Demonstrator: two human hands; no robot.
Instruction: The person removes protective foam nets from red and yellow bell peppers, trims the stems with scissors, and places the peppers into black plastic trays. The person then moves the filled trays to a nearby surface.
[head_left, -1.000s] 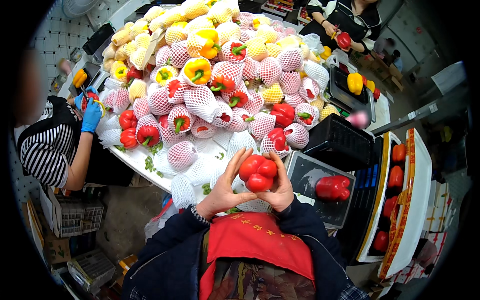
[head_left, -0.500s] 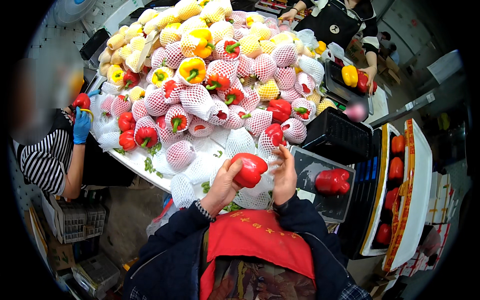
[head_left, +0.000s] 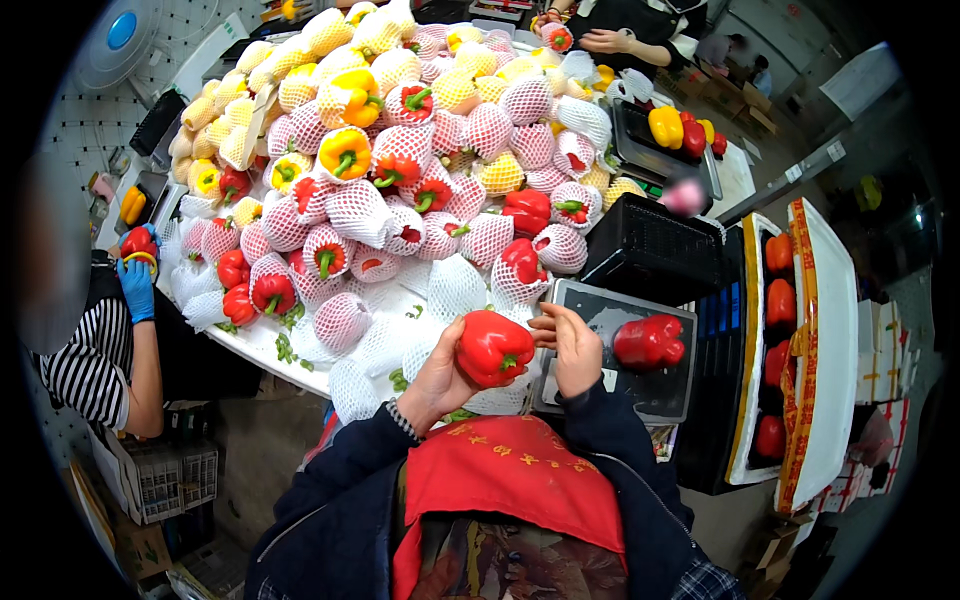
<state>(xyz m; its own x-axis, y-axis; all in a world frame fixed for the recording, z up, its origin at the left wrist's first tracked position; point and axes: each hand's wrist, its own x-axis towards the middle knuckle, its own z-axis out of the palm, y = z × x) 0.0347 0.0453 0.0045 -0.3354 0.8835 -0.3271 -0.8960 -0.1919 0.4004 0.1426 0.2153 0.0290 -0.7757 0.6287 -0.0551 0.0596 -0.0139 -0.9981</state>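
Note:
My left hand (head_left: 432, 378) is closed around a red bell pepper (head_left: 493, 346), whose green stem faces me and to the right. My right hand (head_left: 574, 352) is beside the pepper with its fingers apart and slightly bent, the fingertips close to its right side. It holds nothing of its own. Just beyond both hands lie white foam net sleeves (head_left: 456, 290) on the white table (head_left: 310, 378). To the right of my right hand, another red bell pepper (head_left: 648, 342) lies on a dark flat tray (head_left: 590, 296).
Beyond is a large heap of red and yellow peppers in foam nets (head_left: 440, 140). A black basket (head_left: 655, 245) and a foam box of red peppers (head_left: 768, 350) stand at right. A co-worker's blue-gloved hand (head_left: 138, 288) holds a red pepper at left; another person works at the far side.
The pepper in my left hand has turned, so its stem now shows. My view has shifted slightly. The far person has moved from the black tray and now has a netted red pepper at hand.

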